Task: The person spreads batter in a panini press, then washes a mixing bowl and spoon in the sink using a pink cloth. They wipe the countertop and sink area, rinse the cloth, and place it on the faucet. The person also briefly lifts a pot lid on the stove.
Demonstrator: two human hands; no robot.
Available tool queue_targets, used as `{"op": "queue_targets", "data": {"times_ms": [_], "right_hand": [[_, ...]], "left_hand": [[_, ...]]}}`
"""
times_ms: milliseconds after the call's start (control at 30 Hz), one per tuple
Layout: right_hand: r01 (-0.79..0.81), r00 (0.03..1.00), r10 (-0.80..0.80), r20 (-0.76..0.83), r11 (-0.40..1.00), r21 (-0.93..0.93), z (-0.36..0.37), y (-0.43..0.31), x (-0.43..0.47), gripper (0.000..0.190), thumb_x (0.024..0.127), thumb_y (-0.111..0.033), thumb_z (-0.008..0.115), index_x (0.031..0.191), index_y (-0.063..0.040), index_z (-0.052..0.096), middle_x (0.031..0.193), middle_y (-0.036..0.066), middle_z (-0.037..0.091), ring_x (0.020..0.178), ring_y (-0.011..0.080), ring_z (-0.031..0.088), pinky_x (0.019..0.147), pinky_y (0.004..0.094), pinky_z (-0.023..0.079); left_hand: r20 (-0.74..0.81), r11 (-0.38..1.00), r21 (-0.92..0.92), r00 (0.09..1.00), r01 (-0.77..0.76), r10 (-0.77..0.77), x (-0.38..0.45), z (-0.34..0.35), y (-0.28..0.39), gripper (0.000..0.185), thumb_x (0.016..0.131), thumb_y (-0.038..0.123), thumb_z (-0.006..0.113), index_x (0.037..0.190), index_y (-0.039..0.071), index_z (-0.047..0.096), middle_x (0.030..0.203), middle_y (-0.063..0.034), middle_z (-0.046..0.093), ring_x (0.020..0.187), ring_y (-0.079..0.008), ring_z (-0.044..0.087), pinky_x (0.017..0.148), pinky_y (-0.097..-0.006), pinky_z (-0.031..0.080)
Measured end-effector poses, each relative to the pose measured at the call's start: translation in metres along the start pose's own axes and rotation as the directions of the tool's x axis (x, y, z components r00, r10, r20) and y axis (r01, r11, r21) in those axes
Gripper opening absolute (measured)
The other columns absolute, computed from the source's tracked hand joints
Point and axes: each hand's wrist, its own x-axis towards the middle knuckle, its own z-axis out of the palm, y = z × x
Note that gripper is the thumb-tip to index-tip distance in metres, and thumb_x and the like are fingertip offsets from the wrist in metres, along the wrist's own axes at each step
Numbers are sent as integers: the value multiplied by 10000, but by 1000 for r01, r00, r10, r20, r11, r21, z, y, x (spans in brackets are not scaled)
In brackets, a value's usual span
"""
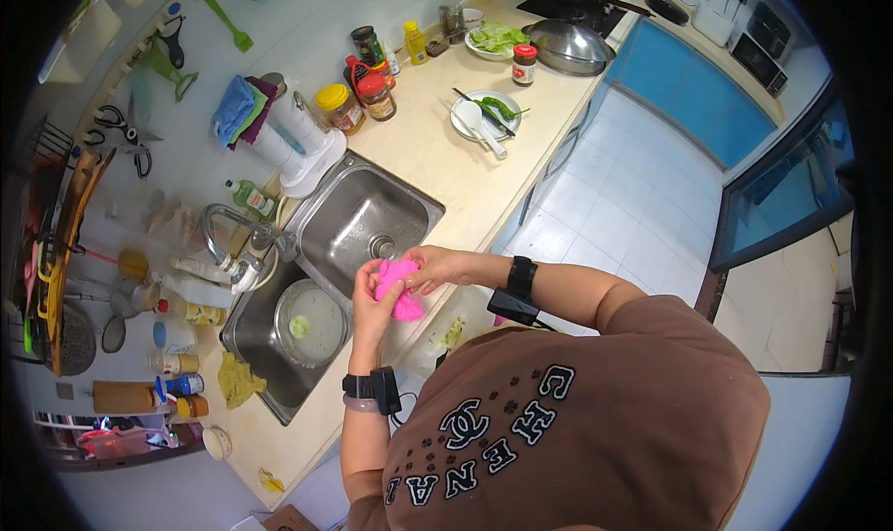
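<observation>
A crumpled bright pink cloth [399, 290] is bunched between my two hands, above the front edge of the double sink. My left hand [370, 301] grips its near-left side, thumb laid across it. My right hand [438, 269] pinches the other side with its fingers. Behind the cloth is the stainless steel sink basin [363, 214] with a drain strainer. In the other basin [251, 339] sits a metal bowl [280, 322] of cloudy water, with a pale green piece of vegetable [299, 326] in it. The chrome faucet [227, 217] stands behind the basins.
A yellow-green rag [239, 381] lies on the sink's rim. Along the counter are a plate [457, 128] with green peppers and a white spoon, jars [377, 98], a lidded wok [571, 46] and lettuce [501, 39]. Below my hands hangs a translucent bag [418, 350] with vegetable scraps.
</observation>
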Motion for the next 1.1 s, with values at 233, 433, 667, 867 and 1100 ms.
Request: {"op": "queue_targets", "data": {"times_ms": [233, 433, 667, 867, 1100], "right_hand": [[186, 957, -150, -247, 974, 130, -4, 4, -7, 355, 890, -217, 624, 1204, -88, 522, 1023, 8, 620, 922, 93, 593, 767, 234, 471], [292, 956, -293, -10, 954, -74, 10, -1, -7, 277, 885, -207, 653, 1088, -39, 564, 1037, 48, 631, 906, 119, 602, 805, 278, 498], [395, 889, -387, -245, 919, -21, 11, -11, -9, 242, 914, -149, 608, 1116, -24, 566, 936, 26, 639, 843, 92, 607, 768, 227, 491], [198, 851, -305, -426, 940, -277, -13, -5, -29, 182, 925, -142, 578, 1048, -11, 610, 889, 35, 640, 812, 102, 595, 727, 244, 492], [-42, 903, -209, -376, 826, -562, -70, -8, -75, 169, 889, -162, 606, 955, -13, 652, 819, 51, 657, 758, 117, 575, 700, 283, 483]], "left_hand": [[62, 842, -529, 994, 110, -91, -10, -15, 5, 326, 855, -51, 546, 1164, 20, 469, 1057, -77, 591, 1007, -158, 588, 879, -281, 480], [114, 751, -634, 983, 182, -142, 0, -19, -6, 183, 904, 49, 585, 1071, 54, 511, 985, -54, 602, 925, -127, 591, 815, -281, 499], [-91, 649, -761, 989, 7, -118, 6, -29, -14, 187, 897, 33, 583, 1063, 46, 497, 959, -71, 603, 892, -168, 603, 804, -285, 508], [-248, 843, -528, 968, -103, -37, 9, -36, -19, 189, 875, -27, 564, 1045, 29, 502, 912, -63, 600, 814, -132, 588, 730, -243, 488], [63, 999, -27, 997, 45, -44, 27, -13, -20, 164, 862, -35, 581, 1012, 30, 595, 925, -12, 611, 843, -91, 577, 765, -215, 467]]}}
